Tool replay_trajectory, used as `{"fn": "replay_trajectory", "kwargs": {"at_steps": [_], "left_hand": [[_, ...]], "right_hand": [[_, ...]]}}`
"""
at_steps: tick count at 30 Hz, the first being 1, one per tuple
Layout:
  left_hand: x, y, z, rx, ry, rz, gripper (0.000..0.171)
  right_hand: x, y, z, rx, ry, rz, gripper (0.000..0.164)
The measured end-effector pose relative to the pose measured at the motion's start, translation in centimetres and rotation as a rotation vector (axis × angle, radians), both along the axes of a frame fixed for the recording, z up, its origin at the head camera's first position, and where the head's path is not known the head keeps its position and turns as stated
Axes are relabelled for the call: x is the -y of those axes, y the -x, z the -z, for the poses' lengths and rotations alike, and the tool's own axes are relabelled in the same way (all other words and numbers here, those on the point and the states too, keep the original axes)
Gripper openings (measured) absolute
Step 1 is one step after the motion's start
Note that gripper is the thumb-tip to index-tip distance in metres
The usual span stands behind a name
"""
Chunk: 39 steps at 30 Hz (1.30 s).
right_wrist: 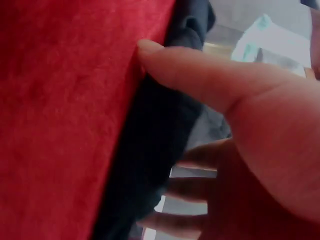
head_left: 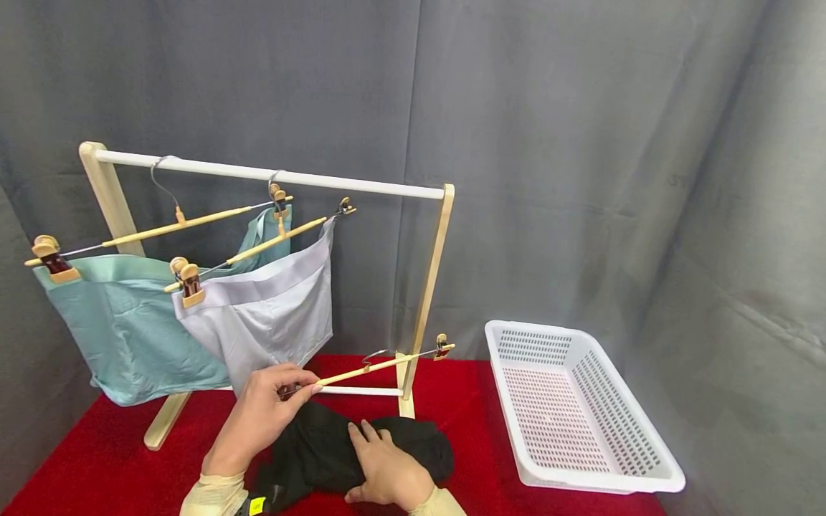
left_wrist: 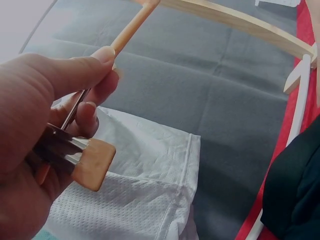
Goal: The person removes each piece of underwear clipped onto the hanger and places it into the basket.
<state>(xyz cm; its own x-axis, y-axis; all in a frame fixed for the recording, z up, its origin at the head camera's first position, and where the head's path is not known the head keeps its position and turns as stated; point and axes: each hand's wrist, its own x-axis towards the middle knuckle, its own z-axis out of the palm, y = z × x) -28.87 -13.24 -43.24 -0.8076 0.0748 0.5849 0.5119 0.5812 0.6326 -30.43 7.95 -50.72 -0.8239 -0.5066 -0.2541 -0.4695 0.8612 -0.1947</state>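
Observation:
My left hand (head_left: 264, 408) grips one end of a clip hanger (head_left: 361, 371) with a pale wooden bar. In the left wrist view, thumb and fingers pinch its metal rod, and the near clip (left_wrist: 94, 165) pokes out below the palm. The hanger's far clip (head_left: 442, 347) carries nothing. Below lies a crumpled black garment (head_left: 316, 448) on red cloth. My right hand (head_left: 390, 469) rests on the garment with fingers spread. From the right wrist, the thumb (right_wrist: 190, 70) lies over the edge of the black fabric (right_wrist: 155, 117).
A wooden rack with a white rail (head_left: 361, 185) stands at the left. From it hang teal underpants (head_left: 142, 337) and pale lilac underpants (head_left: 277, 308), each clipped to a hanger. A white perforated basket (head_left: 506, 412) sits on the red cloth (head_left: 480, 459) at the right. Grey curtain closes off the back.

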Motion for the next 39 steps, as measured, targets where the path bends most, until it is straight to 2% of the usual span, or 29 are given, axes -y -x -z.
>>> {"fn": "replay_trajectory", "kwargs": {"at_steps": [3, 6, 10, 12, 15, 23, 28, 32, 35, 39], "left_hand": [[0.1, 0.0, -0.1, -0.007, 0.006, 0.001, 0.018], [0.4, 0.0, -0.2, -0.041, 0.006, -0.001, 0.018], [0.6, 0.0, -0.1, -0.072, -0.002, 0.010, 0.017], [0.5, 0.0, 0.0, -0.076, -0.014, 0.018, 0.017], [0.4, -0.1, 0.1, -0.087, -0.034, 0.014, 0.019], [0.3, 0.1, 0.1, -0.111, -0.040, 0.019, 0.016], [0.3, 0.0, 0.2, -0.104, -0.044, 0.007, 0.018], [0.2, 0.0, 0.2, -0.124, -0.062, -0.001, 0.021], [0.3, 0.1, 0.2, -0.140, -0.065, -0.001, 0.021], [0.4, 0.1, 0.1, -0.150, -0.053, 0.006, 0.019]], "right_hand": [[0.3, 0.2, 0.6, -0.027, -0.030, 0.006, 0.104], [0.2, 0.3, 0.9, -0.109, -0.022, -0.017, 0.101], [-0.3, 0.6, 1.3, -0.214, 0.033, -0.052, 0.082], [-0.6, 0.8, 1.6, -0.239, 0.061, -0.069, 0.071], [-0.8, 1.1, 2.0, -0.248, 0.092, -0.083, 0.062], [-1.4, 2.0, 1.9, -0.221, 0.090, -0.130, 0.053], [-2.7, 2.6, 1.1, -0.200, 0.241, -0.184, 0.043], [-3.8, 3.1, 0.2, -0.204, 0.354, -0.182, 0.034], [-4.5, 3.4, -0.3, -0.199, 0.410, -0.145, 0.035], [-4.8, 3.8, -0.6, -0.223, 0.455, -0.130, 0.044]]}}
